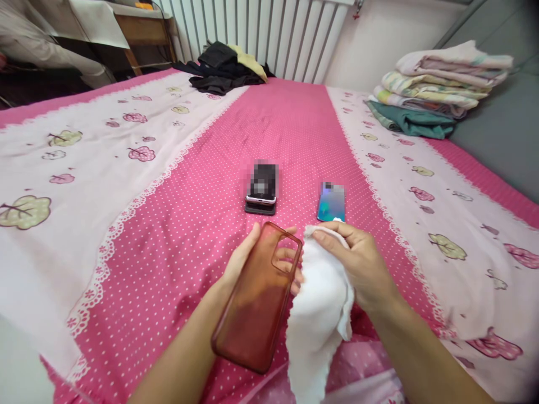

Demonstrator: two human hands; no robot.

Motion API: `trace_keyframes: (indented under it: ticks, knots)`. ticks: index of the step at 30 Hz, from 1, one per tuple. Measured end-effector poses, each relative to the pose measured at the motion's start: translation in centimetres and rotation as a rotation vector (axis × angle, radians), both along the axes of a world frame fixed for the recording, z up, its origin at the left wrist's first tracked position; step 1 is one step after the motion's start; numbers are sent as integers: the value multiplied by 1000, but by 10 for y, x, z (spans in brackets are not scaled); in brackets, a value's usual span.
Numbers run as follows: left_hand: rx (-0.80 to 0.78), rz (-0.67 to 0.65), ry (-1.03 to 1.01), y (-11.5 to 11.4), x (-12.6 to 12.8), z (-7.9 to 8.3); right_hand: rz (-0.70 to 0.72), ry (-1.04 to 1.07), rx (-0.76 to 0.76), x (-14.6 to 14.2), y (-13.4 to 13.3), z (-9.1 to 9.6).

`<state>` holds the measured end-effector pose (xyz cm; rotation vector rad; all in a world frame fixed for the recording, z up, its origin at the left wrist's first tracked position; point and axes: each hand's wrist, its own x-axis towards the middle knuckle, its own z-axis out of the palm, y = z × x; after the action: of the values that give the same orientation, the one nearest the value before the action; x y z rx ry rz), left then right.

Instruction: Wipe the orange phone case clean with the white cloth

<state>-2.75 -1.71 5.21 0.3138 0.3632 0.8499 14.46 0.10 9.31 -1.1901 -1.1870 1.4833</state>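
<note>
My left hand is closed around the edges of a see-through reddish-brown phone case, its fingers showing through and past the camera cutout. The case is tilted, its top toward the far right. A white cloth hangs from my right hand, pinched between thumb and fingers, right beside the case. Beyond my hands, a blue phone lies on the bed, close to the cloth's upper edge. Farther left lies a dark phone on top of another dark, flat item; both are partly blurred.
A pink dotted bedspread with printed white side bands covers the bed. Dark clothes lie at the far edge before a radiator. Folded bedding is stacked at the right. A person's sleeve shows at the upper left.
</note>
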Motion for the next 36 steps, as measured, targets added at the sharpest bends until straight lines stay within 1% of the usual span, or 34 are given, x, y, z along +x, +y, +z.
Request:
trace_keyframes:
  ticks: [2, 4, 6, 8, 10, 12, 14, 16, 18, 20, 23, 24, 26, 29, 31, 36]
  knots:
    - [-17, -68, 77, -2, 6, -2, 18, -237, 218, 0, 0, -2]
    - [-12, -157, 122, -4, 12, -5, 72, -432, 402, -1, -1, -4]
    - [22, -182, 125, -6, 17, -10, 176, -545, 514, -3, -1, -7]
    - [44, -191, 114, -7, 19, -15, 217, -641, 616, -4, -2, -9]
    - [38, -228, 119, -8, 20, -19, 171, -722, 727, -5, -2, -12]
    - [18, -262, 145, -8, 20, -22, 54, -777, 804, -7, -2, -14]
    - [7, -260, 181, -9, 21, -22, -66, -825, 845, -9, -3, -17]
    - [32, -224, 224, -12, 24, -20, -169, -877, 883, -11, -4, -18]
    - [81, -188, 294, -15, 26, -15, -206, -896, 930, -12, -6, -19]
    - [147, -132, 402, -19, 26, -9, -172, -884, 956, -12, -8, -20]
    - [301, -52, 586, -23, 23, -3, -65, -884, 925, -14, -11, -19]
    - [351, -33, 629, -24, 22, -1, -50, -887, 919, -14, -11, -18]
    - [433, 15, 670, -25, 20, 1, -48, -877, 931, -15, -12, -15]
    - [512, 95, 687, -25, 18, 4, -58, -850, 971, -16, -11, -12]
    - [539, 97, 713, -25, 18, 5, -57, -837, 971, -16, -10, -11]
    - [573, 41, 804, -26, 19, 5, -55, -818, 945, -15, -9, -10]
